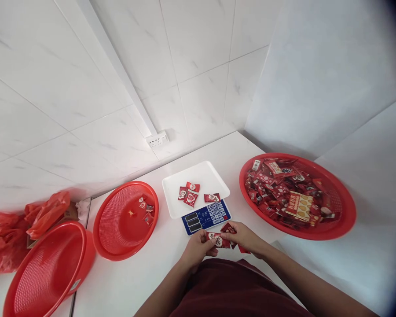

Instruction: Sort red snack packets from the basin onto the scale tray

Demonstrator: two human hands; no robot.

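Close to my body, my left hand and my right hand are both closed on small red snack packets. A red packet with a white patch is pinched between the two hands. More red packets stick out around the fingers of my right hand. Just beyond the hands is a digital scale with a blue keypad panel. On its white tray lie several red packets, one of them apart near the front edge.
At right stands a wide red basket full of red packets, with a cream-and-yellow packet on top. A red basket at left holds a few packets. Farther left are another red basket and red plastic bags. A wall socket is behind.
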